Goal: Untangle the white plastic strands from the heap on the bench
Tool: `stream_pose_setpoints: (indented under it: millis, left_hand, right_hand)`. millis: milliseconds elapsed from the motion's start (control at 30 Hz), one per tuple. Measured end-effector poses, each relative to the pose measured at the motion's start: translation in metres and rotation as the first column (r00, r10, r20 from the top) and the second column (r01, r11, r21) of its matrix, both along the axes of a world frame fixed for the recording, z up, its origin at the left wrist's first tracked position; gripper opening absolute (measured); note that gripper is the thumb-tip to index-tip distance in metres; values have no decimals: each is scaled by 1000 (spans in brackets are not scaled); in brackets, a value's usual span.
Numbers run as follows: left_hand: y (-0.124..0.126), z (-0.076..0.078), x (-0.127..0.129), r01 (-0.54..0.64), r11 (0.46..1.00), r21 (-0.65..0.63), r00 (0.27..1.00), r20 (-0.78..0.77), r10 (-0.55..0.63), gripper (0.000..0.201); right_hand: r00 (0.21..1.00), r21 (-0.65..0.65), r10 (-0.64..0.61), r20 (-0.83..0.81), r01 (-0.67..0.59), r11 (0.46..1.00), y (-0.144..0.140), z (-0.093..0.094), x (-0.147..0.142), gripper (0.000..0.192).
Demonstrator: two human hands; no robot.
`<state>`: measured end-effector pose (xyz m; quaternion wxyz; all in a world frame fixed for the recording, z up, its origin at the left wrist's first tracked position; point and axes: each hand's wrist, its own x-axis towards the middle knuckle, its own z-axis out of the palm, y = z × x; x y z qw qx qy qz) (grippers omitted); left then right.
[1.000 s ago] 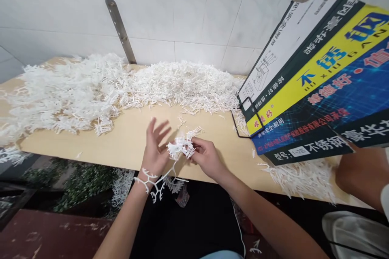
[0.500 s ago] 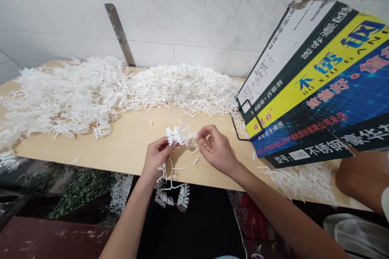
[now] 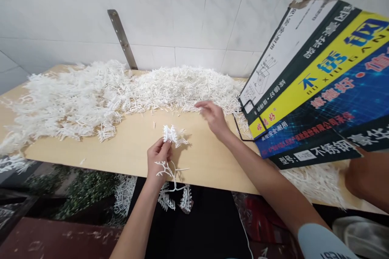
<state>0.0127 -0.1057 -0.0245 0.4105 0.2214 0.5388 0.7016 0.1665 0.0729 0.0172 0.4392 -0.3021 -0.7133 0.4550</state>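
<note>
Stripping white plastic pieces off a branched sprue

My left hand (image 3: 158, 157) pinches the sprue (image 3: 171, 151); my right hand (image 3: 213, 116), fingers loose, empty, hovers beside the loose-piece heap (image 3: 185, 87). Next, I judge, regripping the sprue.

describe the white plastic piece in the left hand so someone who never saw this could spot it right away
Find the pale wooden table against the tiled wall, heaped with white plastic bits along its back. At its near edge the left hand pinches a branching white plastic sprig. Unlike the loose heap, it is lifted off the table, with bare forked stems hanging below the hand.
</note>
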Motion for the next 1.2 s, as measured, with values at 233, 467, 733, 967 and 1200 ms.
stream_pose_setpoints:
  millis: [233,467,733,967,1200]
  left_hand:
    - [1,-5,-3,9,1000,-27,996,-86,-12,36]
    - [3,-3,2,48,998,-29,996,-72,-50,44]
    - [-3,-1,7,220,954,-202,842,-454,-290,39]
    - [0,7,10,213,925,-313,726,-583,-364,39]
    - [3,0,12,106,954,-280,847,-477,-235,27]
  right_hand:
    - [926,-193,353,136,-325,926,-6,-15,-13,29]
    - [998,38,61,-5,-60,997,-18,-30,1,20]
    - [875,-173,471,114,-449,877,-40,-23,-8,36]
    - [942,-245,326,86,-297,923,-30,-36,-10,22]
    - [955,-264,295,5,-283,922,-34,-35,-14,23]
